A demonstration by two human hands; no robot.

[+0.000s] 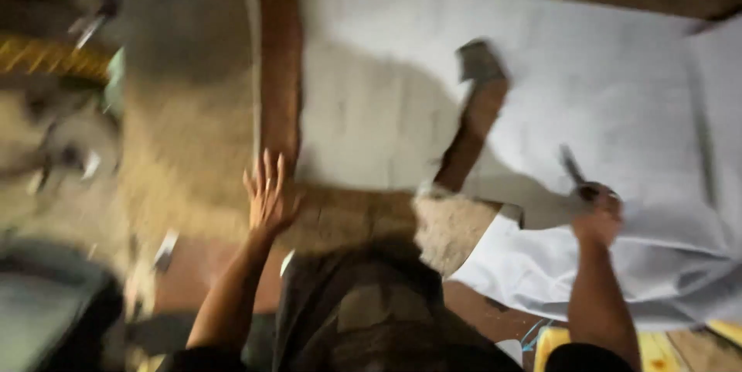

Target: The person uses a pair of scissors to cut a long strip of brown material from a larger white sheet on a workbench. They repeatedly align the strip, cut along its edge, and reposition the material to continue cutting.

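Lying across the upper and right part of the frame: one large pale grey sheet point(603, 93), creased, its lower right portion folded toward the bottom edge, spread over a sandy, gritty floor point(185, 148).

Left hand point(268, 196), lower centre-left: fingers spread and released, grasping nothing, held at the lower end of a brown strip point(280, 70) that runs down the sheet's left border; whether it touches is lost in blur.

Right hand point(597, 213), lower right: clenched on a thin dark tool point(572, 165) whose tip points up and left over the sheet; kind of tool not legible.

Centre: a brown board point(473, 128) lying at a slant on the sheet, a dark block at its upper end.

Bottom centre: the person's dark trousers point(371, 318).

Left edge: yellow ridged object point(54, 56), upper left; dark grey container point(46, 302), lower left. Whole picture motion-blurred.
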